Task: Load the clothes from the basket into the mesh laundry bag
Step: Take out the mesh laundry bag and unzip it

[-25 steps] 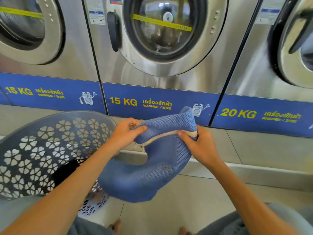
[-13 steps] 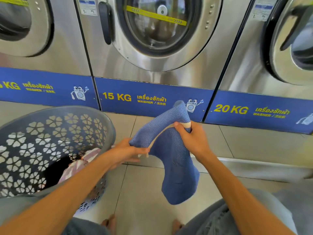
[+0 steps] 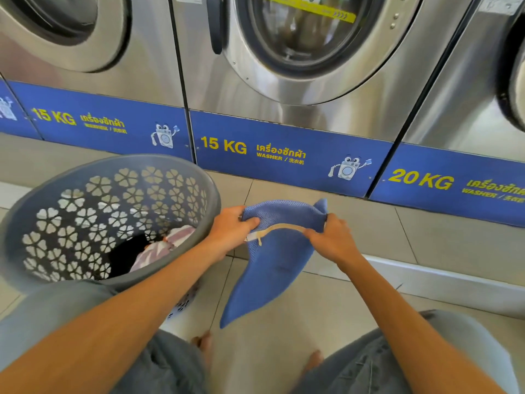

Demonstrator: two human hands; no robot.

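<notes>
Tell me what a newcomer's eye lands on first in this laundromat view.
First, the blue mesh laundry bag, held at centre by the left hand and right hand along its cream zipper edge. Next, the grey flower-cutout basket at left, with dark and striped clothes inside. Behind stand steel washers above blue 15 KG and 20 KG labels.

Both hands clenched, left hand (image 3: 231, 227), right hand (image 3: 331, 241), forearms extended.

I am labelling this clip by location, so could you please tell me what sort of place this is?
Most likely a self-service laundromat. A row of steel front-loading washers stands side by side, blue panels under them read "15 KG" and "20 KG WASHER", and a laundry basket sits on the tiled floor.
</notes>
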